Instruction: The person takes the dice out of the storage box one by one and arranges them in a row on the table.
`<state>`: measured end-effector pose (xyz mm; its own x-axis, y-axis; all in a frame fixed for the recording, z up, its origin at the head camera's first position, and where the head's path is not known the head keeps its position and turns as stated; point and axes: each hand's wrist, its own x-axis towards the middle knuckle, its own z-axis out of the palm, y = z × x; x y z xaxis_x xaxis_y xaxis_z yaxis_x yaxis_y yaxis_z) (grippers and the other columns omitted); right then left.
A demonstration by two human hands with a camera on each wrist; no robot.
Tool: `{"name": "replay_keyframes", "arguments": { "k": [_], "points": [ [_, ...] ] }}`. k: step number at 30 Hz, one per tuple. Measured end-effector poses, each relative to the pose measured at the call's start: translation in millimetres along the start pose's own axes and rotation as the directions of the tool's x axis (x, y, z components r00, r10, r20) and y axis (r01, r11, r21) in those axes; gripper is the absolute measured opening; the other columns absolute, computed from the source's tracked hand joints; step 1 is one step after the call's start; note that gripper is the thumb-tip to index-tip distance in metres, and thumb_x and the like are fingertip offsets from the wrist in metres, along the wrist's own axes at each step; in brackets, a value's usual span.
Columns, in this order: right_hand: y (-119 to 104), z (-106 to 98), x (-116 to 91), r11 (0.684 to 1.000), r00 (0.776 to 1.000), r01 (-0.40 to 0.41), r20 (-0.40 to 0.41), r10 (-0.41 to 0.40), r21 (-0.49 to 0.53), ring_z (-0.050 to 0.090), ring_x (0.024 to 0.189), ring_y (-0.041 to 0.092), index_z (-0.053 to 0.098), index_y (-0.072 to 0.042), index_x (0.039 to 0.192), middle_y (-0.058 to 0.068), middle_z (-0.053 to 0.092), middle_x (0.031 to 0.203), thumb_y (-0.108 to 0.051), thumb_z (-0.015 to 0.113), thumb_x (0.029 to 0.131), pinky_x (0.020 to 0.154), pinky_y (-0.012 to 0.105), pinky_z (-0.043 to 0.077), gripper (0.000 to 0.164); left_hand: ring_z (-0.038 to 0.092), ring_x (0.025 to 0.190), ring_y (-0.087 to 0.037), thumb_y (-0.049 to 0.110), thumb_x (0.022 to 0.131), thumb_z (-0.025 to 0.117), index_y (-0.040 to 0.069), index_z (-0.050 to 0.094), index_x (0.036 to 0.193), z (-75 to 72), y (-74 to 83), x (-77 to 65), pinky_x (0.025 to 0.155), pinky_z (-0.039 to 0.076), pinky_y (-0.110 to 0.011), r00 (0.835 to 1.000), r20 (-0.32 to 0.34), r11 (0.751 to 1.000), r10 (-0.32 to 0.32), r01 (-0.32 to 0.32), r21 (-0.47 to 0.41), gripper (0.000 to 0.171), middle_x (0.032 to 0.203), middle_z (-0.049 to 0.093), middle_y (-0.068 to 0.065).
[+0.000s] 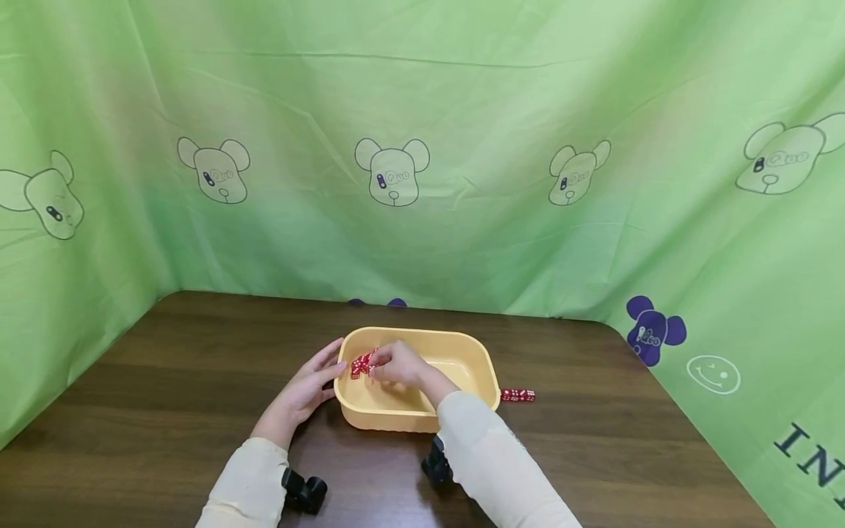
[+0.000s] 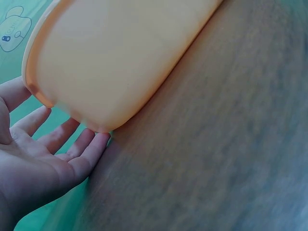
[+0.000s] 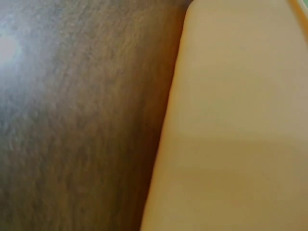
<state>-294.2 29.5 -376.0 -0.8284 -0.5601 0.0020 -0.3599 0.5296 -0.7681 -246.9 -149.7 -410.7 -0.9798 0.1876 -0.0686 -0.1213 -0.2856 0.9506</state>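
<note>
A yellow plastic bin (image 1: pixel 462 367) stands on the table between the hands. My left hand (image 1: pixel 305 392) holds its left end, thumb at the rim and the other fingers against the outer wall (image 2: pixel 96 86). Inside, at the left end, lie several red dice (image 1: pixel 360 364) with white pips. My right hand (image 1: pixel 399 364) reaches over the near rim into the bin, its fingers bent and thumb and forefinger pinching at a red die (image 1: pixel 372 370) beside the cluster. In the right wrist view, only the bin's outer wall (image 3: pixel 236 115) and the tabletop show; the hand is hidden.
A short row of red dice (image 1: pixel 518 395) lies on the table just right of the bin. The dark wood table (image 1: pixel 198 367) is backed by a green printed cloth (image 1: pixel 396 249) along its far and side edges. Black wrist cameras (image 1: pixel 305 491) hang under both sleeves.
</note>
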Motion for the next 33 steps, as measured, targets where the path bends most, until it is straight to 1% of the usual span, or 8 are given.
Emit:
{"name": "replay_keyframes", "arguments": {
  "k": [7, 9, 13, 17, 20, 22, 28, 33],
  "points": [
    [-3.2, -10.3, -1.9, 0.998, 0.998, 0.055, -0.041, -0.054, 0.02, 0.055, 0.062, 0.018, 0.063, 0.006, 0.086, 0.008, 0.062, 0.072, -0.001, 0.061, 0.075, 0.055, 0.027, 0.045, 0.013, 0.031, 0.116, -0.032, 0.008, 0.088, 0.047, 0.013, 0.025, 0.136, -0.3, -1.5, -0.7, 0.082, 0.036, -0.043, 1.0, -0.01, 1.0, 0.001, -0.001, -0.007, 0.053, 0.137, 0.022, -0.017],
    [-3.0, -14.3, -2.4, 0.997, 0.997, 0.066, -0.053, -0.064, 0.048, 0.055, 0.063, 0.022, 0.063, 0.006, 0.087, 0.013, 0.061, 0.072, -0.001, 0.06, 0.077, 0.055, 0.027, 0.045, 0.013, 0.031, 0.116, -0.031, 0.008, 0.088, 0.047, 0.013, 0.025, 0.136, 0.1, -2.0, -1.0, 0.082, 0.036, -0.043, 1.0, -0.015, 1.0, 0.001, -0.001, -0.006, 0.053, 0.137, 0.022, -0.017],
    [-10.0, -26.3, -8.2, 0.994, 0.993, 0.093, -0.082, -0.088, 0.064, 0.053, 0.062, 0.018, 0.062, 0.007, 0.089, 0.017, 0.06, 0.073, -0.003, 0.059, 0.079, 0.056, 0.027, 0.044, 0.015, 0.031, 0.116, -0.032, 0.007, 0.088, 0.047, 0.013, 0.026, 0.136, 1.3, -2.4, -1.3, 0.082, 0.036, -0.042, 1.0, -0.024, 1.0, 0.003, -0.003, -0.004, 0.052, 0.137, 0.022, -0.018],
    [-7.7, -37.1, -9.2, 0.992, 0.989, 0.098, -0.118, -0.089, 0.074, 0.055, 0.068, 0.027, 0.062, 0.006, 0.09, 0.009, 0.061, 0.074, -0.006, 0.06, 0.079, 0.061, 0.036, 0.045, 0.016, 0.032, 0.116, -0.032, 0.007, 0.088, 0.046, 0.013, 0.026, 0.136, 1.7, -2.0, -0.7, 0.082, 0.037, -0.042, 1.0, -0.026, 1.0, 0.006, -0.006, -0.001, 0.052, 0.136, 0.022, -0.018],
    [-6.9, -44.0, -11.0, 0.991, 0.985, 0.102, -0.147, -0.088, 0.087, 0.055, 0.073, 0.035, 0.063, 0.005, 0.089, 0.007, 0.062, 0.075, -0.006, 0.06, 0.078, 0.065, 0.043, 0.044, 0.016, 0.032, 0.116, -0.032, 0.008, 0.088, 0.047, 0.013, 0.025, 0.136, 1.7, -1.7, -0.4, 0.082, 0.037, -0.042, 1.0, -0.024, 1.0, 0.007, -0.007, 0.002, 0.053, 0.136, 0.022, -0.018],
    [-6.0, -47.9, -12.1, 0.99, 0.984, 0.098, -0.16, -0.082, 0.099, 0.055, 0.073, 0.035, 0.063, 0.005, 0.088, 0.007, 0.062, 0.074, -0.006, 0.061, 0.078, 0.067, 0.046, 0.043, 0.015, 0.032, 0.116, -0.032, 0.008, 0.088, 0.047, 0.012, 0.025, 0.136, 1.3, -1.9, -0.4, 0.082, 0.036, -0.042, 1.0, -0.023, 1.0, 0.006, -0.006, 0.002, 0.053, 0.136, 0.022, -0.018],
    [-4.0, -59.0, -17.6, 0.99, 0.983, 0.092, -0.17, -0.072, 0.109, 0.056, 0.071, 0.024, 0.064, 0.003, 0.087, 0.011, 0.062, 0.077, -0.008, 0.061, 0.079, 0.068, 0.044, 0.044, 0.013, 0.032, 0.116, -0.032, 0.008, 0.088, 0.047, 0.013, 0.026, 0.136, 0.7, -1.9, -0.7, 0.081, 0.037, -0.042, 1.0, -0.024, 1.0, 0.004, -0.004, 0.001, 0.053, 0.136, 0.022, -0.018],
    [-2.4, -69.2, -25.1, 0.987, 0.981, 0.105, -0.176, -0.083, 0.119, 0.055, 0.077, 0.033, 0.062, 0.005, 0.09, 0.015, 0.061, 0.081, -0.008, 0.06, 0.08, 0.068, 0.044, 0.044, 0.017, 0.032, 0.116, -0.032, 0.008, 0.088, 0.047, 0.013, 0.026, 0.136, 0.9, -1.9, -0.1, 0.082, 0.037, -0.042, 1.0, -0.02, 1.0, 0.004, -0.004, -0.002, 0.053, 0.136, 0.023, -0.018]
  ]
}}
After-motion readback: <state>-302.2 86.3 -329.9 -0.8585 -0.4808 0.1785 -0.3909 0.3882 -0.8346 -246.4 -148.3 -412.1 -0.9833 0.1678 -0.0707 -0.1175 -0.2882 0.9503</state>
